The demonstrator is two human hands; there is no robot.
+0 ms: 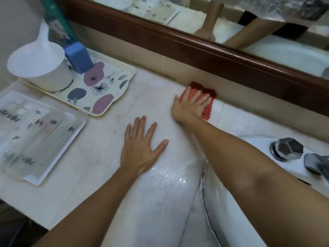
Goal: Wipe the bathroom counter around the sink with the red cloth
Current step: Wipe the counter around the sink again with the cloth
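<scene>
Head view, near to far. Sink [229, 202] at lower right: white basin, chrome-edged rim, partly hidden under right forearm. Faceted metal knob [289, 147] on sink deck, dull grey, polygonal; second metal fitting [315, 162] just beside it, blurred. Counter [99, 175]: pale marble-like slab, faint veining; wet patch [169, 172] glistening just right of left wrist. Left hand [140, 147] laid flat on counter, fingers straight and spread, nothing held, well apart from cloth. At left edge, white tray [55, 154] holding clear plastic packets [32, 132], printing blurred, contents not legible. Right hand [189, 105] farther back, fingers straight and slightly spread, palm pressing down on cloth [204, 99]; no pinch or curl visible. Cloth red, textured knit-like weave, bunched, lying on counter at far edge, touching tiled backsplash [151, 59], beyond sink's far-left corner. Floral tray [106, 86] at far left, cream with mauve and grey blobs, scalloped corner. On it: white cup [48, 73], round, matte; blue block [79, 57] on teal handle [55, 20], leaning. Dark wood frame [178, 45], glossy, above backsplash; mirror [267, 32] reflecting both forearms.
</scene>
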